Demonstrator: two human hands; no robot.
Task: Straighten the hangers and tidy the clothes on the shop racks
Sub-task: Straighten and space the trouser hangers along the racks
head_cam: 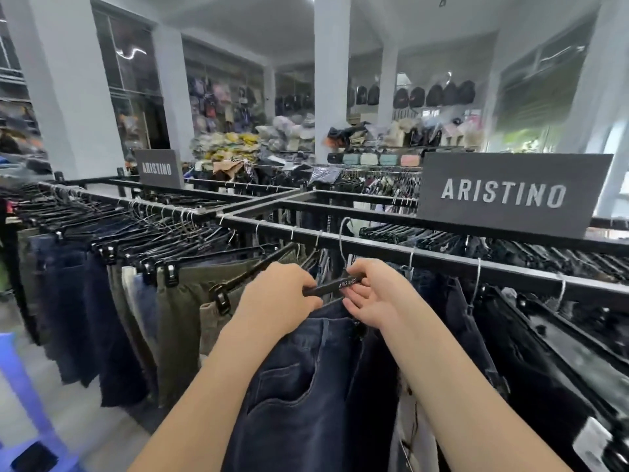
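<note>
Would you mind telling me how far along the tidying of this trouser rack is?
Looks done: the hangers on the left rail sit in a close, even row. In hand: the left hand and right hand both grip one black hanger carrying dark jeans under the front rail. Left: the slanted hanger beside it, and the black trousers on the right, which look bunched.

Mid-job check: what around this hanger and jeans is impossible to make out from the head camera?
- Head view: the ends of the hanger are covered by the left hand and right hand, so the clips' hold on the jeans is unseen.
- The jeans' hems are cut off by the bottom edge.
- The white tag, lower right, is blurred; its print is unreadable.
- The bags on the back wall are blurred and too small.
</note>
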